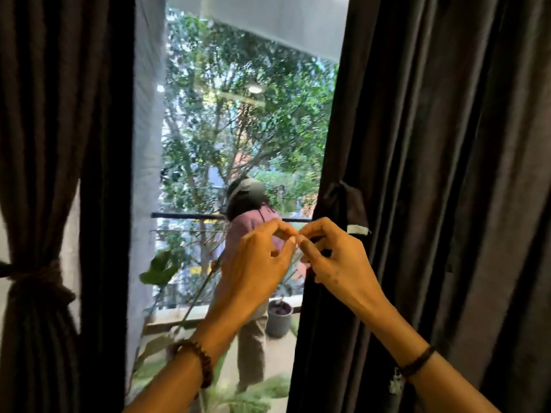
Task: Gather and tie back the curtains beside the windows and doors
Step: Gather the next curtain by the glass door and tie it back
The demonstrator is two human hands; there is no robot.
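The dark right curtain (432,174) hangs loose beside the glass door (238,129). A dark tieback strap with a white tag (353,210) dangles on its inner edge. My left hand (256,269) and my right hand (337,263) meet in front of the glass, just left of that edge. Their thumbs and forefingers are pinched tip to tip, and whatever lies between them is too small to see. My right hand's lower fingers curl against the curtain edge. The dark left curtain (59,114) is gathered and bound by a knotted tieback (35,275).
The glass reflects a person in a pink top (253,231). Outside are a balcony railing (185,216), a grey plant pot (280,318), leafy plants and trees. A white wall strip (147,144) stands between the left curtain and the glass.
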